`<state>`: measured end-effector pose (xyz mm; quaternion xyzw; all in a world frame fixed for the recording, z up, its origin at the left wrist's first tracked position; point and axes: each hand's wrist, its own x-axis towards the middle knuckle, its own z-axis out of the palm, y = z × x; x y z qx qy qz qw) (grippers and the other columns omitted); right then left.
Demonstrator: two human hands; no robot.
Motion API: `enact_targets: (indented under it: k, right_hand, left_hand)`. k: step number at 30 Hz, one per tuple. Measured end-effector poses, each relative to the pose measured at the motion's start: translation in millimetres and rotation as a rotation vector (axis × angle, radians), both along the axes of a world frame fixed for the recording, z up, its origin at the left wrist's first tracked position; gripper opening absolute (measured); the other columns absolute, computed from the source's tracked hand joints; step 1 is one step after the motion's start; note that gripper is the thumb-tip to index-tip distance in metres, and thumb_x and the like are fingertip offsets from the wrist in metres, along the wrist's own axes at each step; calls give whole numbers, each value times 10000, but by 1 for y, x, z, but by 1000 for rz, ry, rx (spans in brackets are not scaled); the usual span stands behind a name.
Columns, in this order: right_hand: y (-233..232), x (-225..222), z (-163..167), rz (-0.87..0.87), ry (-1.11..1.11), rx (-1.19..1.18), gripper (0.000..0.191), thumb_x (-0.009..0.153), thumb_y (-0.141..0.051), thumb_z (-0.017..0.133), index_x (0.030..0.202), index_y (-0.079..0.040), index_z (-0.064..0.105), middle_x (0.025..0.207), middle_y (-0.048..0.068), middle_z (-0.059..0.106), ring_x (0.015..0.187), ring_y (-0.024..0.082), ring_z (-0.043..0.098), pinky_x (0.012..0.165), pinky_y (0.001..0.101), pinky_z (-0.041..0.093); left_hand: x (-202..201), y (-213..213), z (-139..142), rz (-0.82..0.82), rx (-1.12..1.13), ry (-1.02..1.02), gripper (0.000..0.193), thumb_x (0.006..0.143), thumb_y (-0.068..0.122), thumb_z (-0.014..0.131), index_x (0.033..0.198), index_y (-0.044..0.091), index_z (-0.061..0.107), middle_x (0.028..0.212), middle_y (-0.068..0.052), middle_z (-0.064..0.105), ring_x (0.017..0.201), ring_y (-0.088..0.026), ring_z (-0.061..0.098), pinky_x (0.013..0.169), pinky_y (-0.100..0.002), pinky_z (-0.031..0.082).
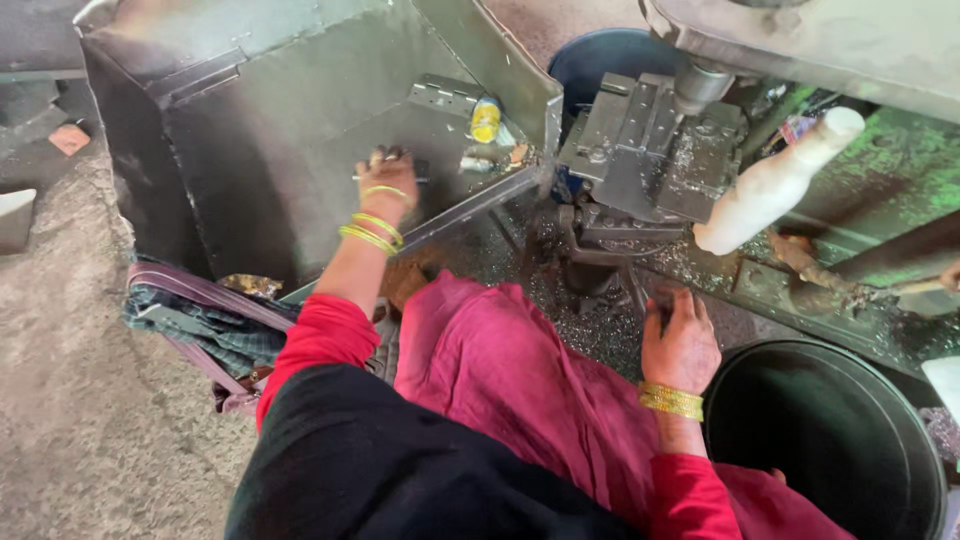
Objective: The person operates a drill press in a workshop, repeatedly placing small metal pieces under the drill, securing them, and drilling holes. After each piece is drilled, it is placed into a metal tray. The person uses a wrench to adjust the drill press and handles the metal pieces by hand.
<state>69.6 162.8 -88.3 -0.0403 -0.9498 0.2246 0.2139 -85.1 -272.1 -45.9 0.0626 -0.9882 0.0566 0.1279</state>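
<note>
My left hand (387, 180) reaches into a large grey sheet-metal bin (270, 150), its fingers closed around a thin metal piece on the sloping bin floor. Yellow bangles sit on that wrist. My right hand (682, 340) rests on the chip-covered surface just below a small press machine (640, 150), fingers curled; whether it holds a part I cannot tell. A flat metal bracket (443, 95) and a small yellow bottle (486, 118) lie further back in the bin.
A white handle (775, 180) sticks out from the press at right. A black bucket (900, 410) stands by my right wrist, a blue drum (600, 55) behind the press. Folded cloth (195, 320) lies at left on the concrete floor. Pink fabric covers my lap.
</note>
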Motion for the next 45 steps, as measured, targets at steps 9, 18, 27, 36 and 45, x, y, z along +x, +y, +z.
enact_targets:
  k: [9, 18, 27, 36, 45]
  right_hand:
    - [-19, 5, 22, 5, -69, -13, 228, 945, -275, 695, 1118, -126, 684, 1100, 122, 690, 986, 376, 686, 792, 506, 545]
    - [-6, 16, 22, 95, -66, 107, 376, 884, -366, 730, 1174, -137, 657, 1163, 81, 693, 1111, 340, 655, 920, 488, 515]
    - [8, 21, 16, 186, -90, -237, 681, 865, -255, 737, 1502, -209, 501, 1114, 38, 750, 1065, 307, 695, 893, 462, 531]
    - [30, 10, -5, 218, -115, -495, 701, 830, -193, 770, 1462, -128, 475, 1071, 116, 771, 988, 342, 725, 814, 438, 540]
    - [36, 8, -21, 308, -46, -917, 644, 880, 9, 536, 1518, -37, 454, 1062, 171, 773, 966, 373, 713, 845, 394, 566]
  left_hand:
    - [-6, -47, 13, 84, 201, -212, 542, 785, 383, 845, 1226, 112, 685, 1303, -146, 632, 1281, -357, 548, 1040, -485, 471]
    - [52, 29, 13, 11, 442, 329, 281, 825, 195, 767, 1105, 177, 762, 1005, -174, 719, 961, -409, 690, 804, -514, 545]
    - [110, 293, -27, -453, 1082, 95, 392, 858, 8, 567, 1230, 56, 677, 1013, -277, 712, 968, -440, 700, 841, -479, 547]
    - [97, 296, -55, -629, 1500, -222, 352, 849, 137, 822, 1145, -34, 737, 1041, -76, 780, 920, -122, 672, 868, -299, 549]
    - [93, 294, -52, -238, 1855, -386, 367, 800, 25, 711, 1166, 34, 721, 980, -58, 753, 807, -157, 694, 699, -352, 562]
